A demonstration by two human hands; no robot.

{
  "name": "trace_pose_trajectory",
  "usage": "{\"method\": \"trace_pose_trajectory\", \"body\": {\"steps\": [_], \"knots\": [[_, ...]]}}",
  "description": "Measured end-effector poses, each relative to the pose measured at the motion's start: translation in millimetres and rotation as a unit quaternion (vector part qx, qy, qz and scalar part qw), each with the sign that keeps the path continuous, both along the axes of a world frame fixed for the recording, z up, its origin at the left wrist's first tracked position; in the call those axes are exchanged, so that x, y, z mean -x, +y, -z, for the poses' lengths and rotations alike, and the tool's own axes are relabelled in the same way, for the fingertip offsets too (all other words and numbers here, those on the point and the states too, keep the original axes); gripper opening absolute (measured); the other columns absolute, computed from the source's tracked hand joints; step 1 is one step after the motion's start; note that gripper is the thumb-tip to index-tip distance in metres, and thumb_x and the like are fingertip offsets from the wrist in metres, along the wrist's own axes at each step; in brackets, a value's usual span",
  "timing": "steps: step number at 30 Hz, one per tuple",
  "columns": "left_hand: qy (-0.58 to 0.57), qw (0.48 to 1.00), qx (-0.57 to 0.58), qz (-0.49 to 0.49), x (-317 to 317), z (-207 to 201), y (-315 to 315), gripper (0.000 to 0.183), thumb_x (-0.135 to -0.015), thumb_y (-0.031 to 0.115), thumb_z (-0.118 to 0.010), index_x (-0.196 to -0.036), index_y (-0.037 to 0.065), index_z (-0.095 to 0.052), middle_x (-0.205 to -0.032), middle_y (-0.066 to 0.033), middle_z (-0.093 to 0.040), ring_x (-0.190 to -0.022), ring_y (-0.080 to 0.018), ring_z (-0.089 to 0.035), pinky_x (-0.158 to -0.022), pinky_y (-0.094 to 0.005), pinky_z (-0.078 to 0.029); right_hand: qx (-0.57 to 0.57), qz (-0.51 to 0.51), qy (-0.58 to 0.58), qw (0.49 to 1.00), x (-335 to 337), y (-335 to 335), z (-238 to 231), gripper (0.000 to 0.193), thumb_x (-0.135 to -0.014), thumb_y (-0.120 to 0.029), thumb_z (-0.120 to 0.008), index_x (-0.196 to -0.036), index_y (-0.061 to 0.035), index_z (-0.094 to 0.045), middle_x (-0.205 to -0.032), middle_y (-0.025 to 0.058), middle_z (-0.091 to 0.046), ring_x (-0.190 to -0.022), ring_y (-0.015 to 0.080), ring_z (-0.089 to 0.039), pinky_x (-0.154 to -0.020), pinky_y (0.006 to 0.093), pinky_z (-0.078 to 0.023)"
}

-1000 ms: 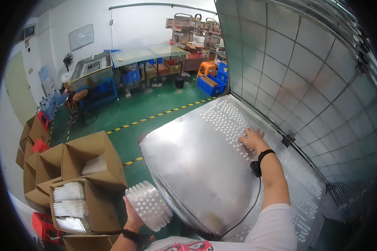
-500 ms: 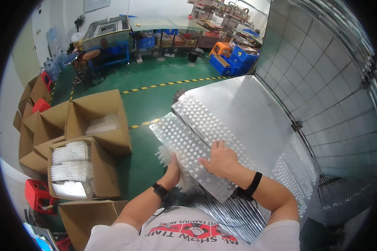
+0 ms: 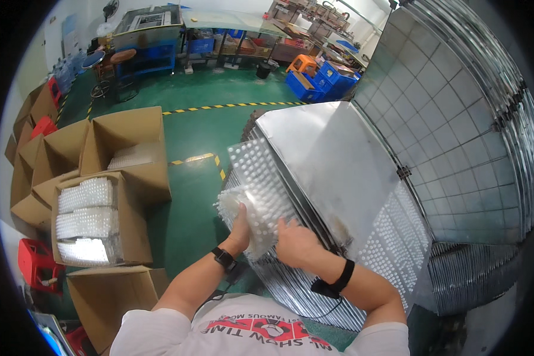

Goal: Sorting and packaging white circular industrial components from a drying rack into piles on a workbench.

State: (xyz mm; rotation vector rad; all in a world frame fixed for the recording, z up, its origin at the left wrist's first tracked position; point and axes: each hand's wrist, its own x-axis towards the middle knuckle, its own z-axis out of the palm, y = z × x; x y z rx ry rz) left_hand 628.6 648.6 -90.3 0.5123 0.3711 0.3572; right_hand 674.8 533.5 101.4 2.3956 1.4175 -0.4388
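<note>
Clear studded sheets (image 3: 260,181) run lengthwise ahead of the fingers (image 3: 282,228); left hand (image 3: 237,234) grips them, right hand (image 3: 296,245) touches, hold unclear.

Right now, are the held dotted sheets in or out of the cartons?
Out: the left hand grips the dotted sheets beside the metal plates, with green floor between sheets and cartons.
</note>
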Motion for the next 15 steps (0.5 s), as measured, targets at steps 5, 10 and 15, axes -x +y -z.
{"method": "trace_pose_trajectory", "body": {"steps": [5, 10, 15], "knots": [[-0.025, 0.999, -0.025, -0.026, 21.7, -7.4, -31.1, 0.083, -0.085, 0.07, -0.025, -0.141, 0.009, -0.025, -0.138, -0.0114, -0.039, -0.126, -0.0265, -0.039, -0.105, -0.0415, -0.032, 0.028, -0.06, 0.036, 0.997, 34.2, -27.6, -35.6, 0.075, -0.081, -0.045, -0.057, -0.125, 0.0111, -0.036, -0.108, 0.0285, -0.053, -0.089, 0.0376, -0.061, -0.077, 0.0393, -0.05], [-0.127, 0.992, -0.012, -0.001, 55.8, -47.1, -87.0, 0.095, -0.076, 0.079, -0.027, -0.142, 0.01, -0.024, -0.14, -0.0114, -0.037, -0.127, -0.0284, -0.039, -0.105, -0.0453, -0.032, -0.078, -0.103, 0.01, 0.992, -7.3, -95.2, -64.0, 0.064, -0.082, -0.045, -0.058, -0.114, 0.008, -0.044, -0.1, 0.0231, -0.056, -0.089, 0.0365, -0.06, -0.075, 0.0414, -0.049], [-0.184, 0.983, 0.009, 0.003, 66.8, -62.3, -152.8, 0.094, -0.078, 0.077, -0.028, -0.141, 0.007, -0.023, -0.14, -0.0141, -0.036, -0.127, -0.0295, -0.039, -0.106, -0.0452, -0.031, -0.152, -0.161, 0.055, 0.974, -56.4, -181.8, -107.8, 0.053, -0.082, -0.042, -0.059, -0.107, 0.0037, -0.05, -0.091, 0.0223, -0.06, -0.085, 0.0389, -0.06, -0.075, 0.0435, -0.048]]}}
